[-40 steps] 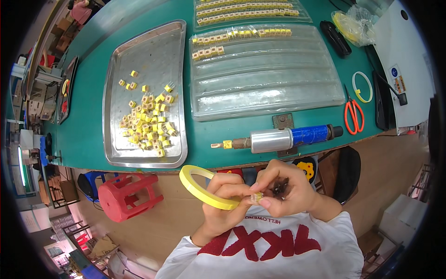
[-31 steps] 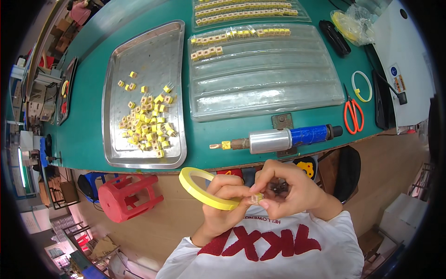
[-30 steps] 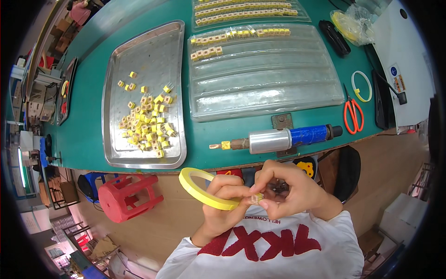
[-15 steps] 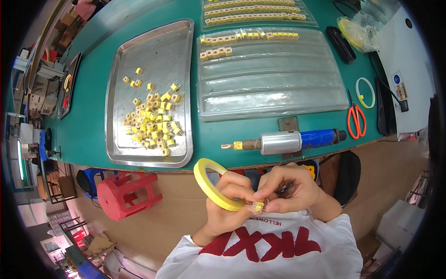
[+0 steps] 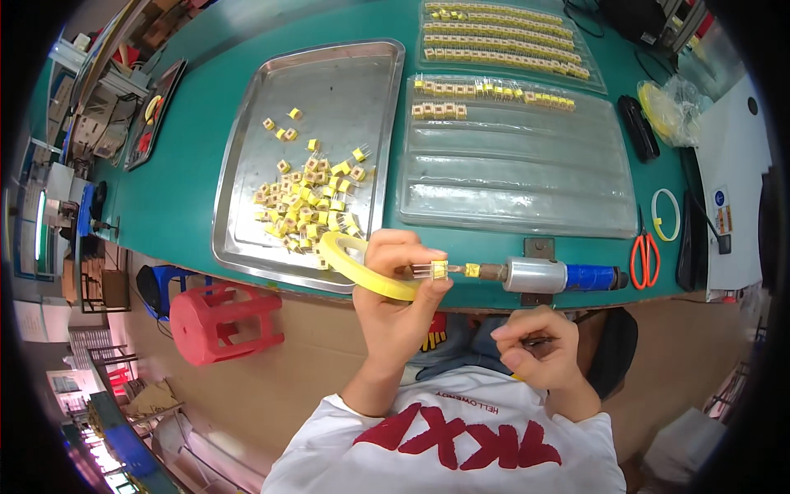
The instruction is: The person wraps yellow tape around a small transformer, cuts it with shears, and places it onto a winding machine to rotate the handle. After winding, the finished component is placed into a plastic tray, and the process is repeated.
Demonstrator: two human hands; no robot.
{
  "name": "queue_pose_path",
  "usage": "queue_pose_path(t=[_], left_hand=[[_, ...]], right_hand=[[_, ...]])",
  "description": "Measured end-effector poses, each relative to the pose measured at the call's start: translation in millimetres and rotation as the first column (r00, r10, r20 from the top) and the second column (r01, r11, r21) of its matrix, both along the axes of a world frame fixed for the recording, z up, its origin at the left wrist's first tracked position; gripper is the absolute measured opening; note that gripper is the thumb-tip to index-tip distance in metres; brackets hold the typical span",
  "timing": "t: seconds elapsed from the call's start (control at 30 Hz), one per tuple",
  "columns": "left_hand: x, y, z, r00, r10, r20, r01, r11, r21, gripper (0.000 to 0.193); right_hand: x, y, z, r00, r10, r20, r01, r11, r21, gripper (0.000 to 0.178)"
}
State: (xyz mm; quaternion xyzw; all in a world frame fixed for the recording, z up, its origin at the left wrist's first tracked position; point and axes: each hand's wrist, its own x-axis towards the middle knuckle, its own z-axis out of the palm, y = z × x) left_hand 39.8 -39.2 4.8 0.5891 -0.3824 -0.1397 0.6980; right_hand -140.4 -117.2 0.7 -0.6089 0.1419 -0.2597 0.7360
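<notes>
My left hand (image 5: 385,325) pinches a small yellow-taped coil bobbin (image 5: 440,270) with thin metal pins pointing left. A roll of yellow tape (image 5: 350,267) hangs around the fingers of that hand. The bobbin is at the tip of a silver and blue cylindrical spindle tool (image 5: 535,274), which lies at the table edge with yellow tape around its shaft; whether they touch I cannot tell. My right hand (image 5: 547,354) is curled in front of my shirt, lower right of the spindle, closed around a small dark item mostly hidden by the fingers.
A metal tray (image 5: 234,185) holds a heap of yellow bobbins (image 5: 309,202). Clear plastic trays (image 5: 518,173) with rows of bobbins lie to its right. Orange-handled scissors (image 5: 645,262), a white ring (image 5: 665,216) and a black case (image 5: 638,128) are at the right. A red stool (image 5: 222,325) stands below the table.
My hands have parted. My left hand has moved up to the spindle's tip with the bobbin and tape roll; my right hand has let go of the bobbin and shifted right. The view has shifted too.
</notes>
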Motion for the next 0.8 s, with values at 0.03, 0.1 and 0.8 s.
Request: queue_pose_path(t=[0.03, 0.1, 0.8], left_hand=[[2, -3, -2, 0.999, -0.012, 0.045, 0.012, 1.000, -0.002, 0.020], [2, -5, -3, 0.997, -0.002, 0.071, 0.004, 1.000, -0.022, 0.024], [5, 0, 3, 0.990, -0.068, -0.124, 0.076, 0.995, 0.066, 0.023]], right_hand=[[-2, 0, -1, 0.999, -0.005, -0.039, 0.006, 1.000, 0.011, 0.024], [-7, 1, -3, 0.998, -0.038, -0.044, 0.041, 0.998, 0.054, 0.021], [-42, -1, -11, 0.970, -0.225, -0.096, 0.236, 0.964, 0.120, 0.019]])
